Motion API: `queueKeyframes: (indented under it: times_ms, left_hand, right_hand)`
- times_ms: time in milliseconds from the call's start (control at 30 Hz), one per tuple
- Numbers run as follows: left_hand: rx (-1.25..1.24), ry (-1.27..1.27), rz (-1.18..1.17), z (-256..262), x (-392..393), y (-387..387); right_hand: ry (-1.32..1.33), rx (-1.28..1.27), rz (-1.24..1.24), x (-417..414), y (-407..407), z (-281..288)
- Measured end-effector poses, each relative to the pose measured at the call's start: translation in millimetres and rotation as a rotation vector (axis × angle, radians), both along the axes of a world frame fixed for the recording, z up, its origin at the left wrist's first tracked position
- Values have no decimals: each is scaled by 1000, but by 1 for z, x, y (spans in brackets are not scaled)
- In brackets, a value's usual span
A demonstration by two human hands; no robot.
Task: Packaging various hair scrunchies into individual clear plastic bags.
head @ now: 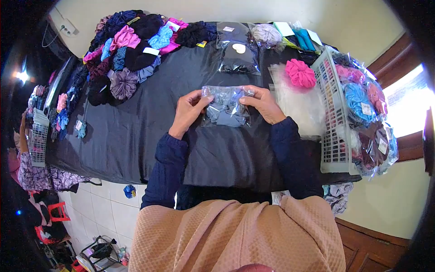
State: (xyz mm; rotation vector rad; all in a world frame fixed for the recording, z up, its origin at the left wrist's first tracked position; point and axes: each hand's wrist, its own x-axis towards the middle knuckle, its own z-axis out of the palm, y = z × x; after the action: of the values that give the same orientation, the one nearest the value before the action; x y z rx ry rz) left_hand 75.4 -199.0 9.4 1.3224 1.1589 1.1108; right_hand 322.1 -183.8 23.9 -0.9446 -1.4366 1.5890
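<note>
A grey-blue fabric scrunchie in a clear plastic bag (227, 110) is held above the dark cloth. My left hand (191, 110) grips the bag's upper left corner, thumb on top. My right hand (263, 103) pinches its upper right corner. To the right lies a stack of clear plastic bags (300, 110), with a bright pink scrunchie (300, 73) on its upper part. Beyond my hands lie packed black scrunchies (239, 57) in clear bags, one bearing a round pale sticker. A large pile of loose scrunchies (124, 80) in several colours lies at the upper left.
A white plastic basket (334, 115) of bagged scrunchies stands at the right. The table's dark cloth (153, 136) spans the middle. At the far left, a co-worker's arm (23, 136) is beside another white basket (39, 137). A blue scrunchie (129, 191) lies on the tiled floor.
</note>
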Motion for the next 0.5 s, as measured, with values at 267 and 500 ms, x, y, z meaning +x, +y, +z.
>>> queueKeyframes:
  times_ms: [267, 500]
  left_hand:
    - [-23, -18, -56, -2, -2, 1]
    - [0, -79, -50, -5, -2, 0]
  right_hand:
    - [41, 10, 22, 2, 1, -2]
    - [-87, 21, 50, 0, -4, 10]
